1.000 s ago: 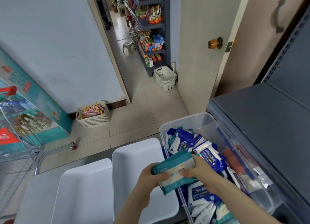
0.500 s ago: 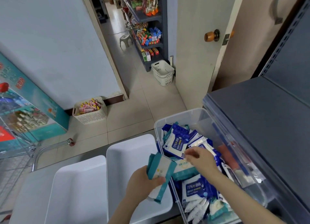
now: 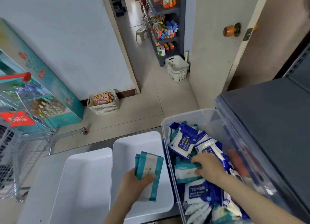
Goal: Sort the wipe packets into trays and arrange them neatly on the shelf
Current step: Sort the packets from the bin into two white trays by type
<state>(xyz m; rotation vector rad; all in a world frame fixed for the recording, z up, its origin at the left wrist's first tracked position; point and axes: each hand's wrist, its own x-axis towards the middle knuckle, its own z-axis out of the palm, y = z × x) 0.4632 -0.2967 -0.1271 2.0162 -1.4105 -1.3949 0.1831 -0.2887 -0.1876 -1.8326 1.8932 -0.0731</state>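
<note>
Teal wipe packets [image 3: 149, 168] sit upright, pinched between thumb and curled fingers of my left hand [image 3: 134, 183], above the white tray [image 3: 134, 139]. My right hand [image 3: 208, 168] curls its fingers onto a second teal packet [image 3: 184, 173] inside the clear bin [image 3: 192, 117].

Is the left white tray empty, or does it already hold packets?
Empty: the left white tray shows only its bare white floor and walls, and nothing lies inside.

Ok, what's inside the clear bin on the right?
Blue-and-white wipe packets piled loosely in the clear bin, teal ones among them; the right hand grips a teal packet. Lower layers and the bin's floor are covered.
</note>
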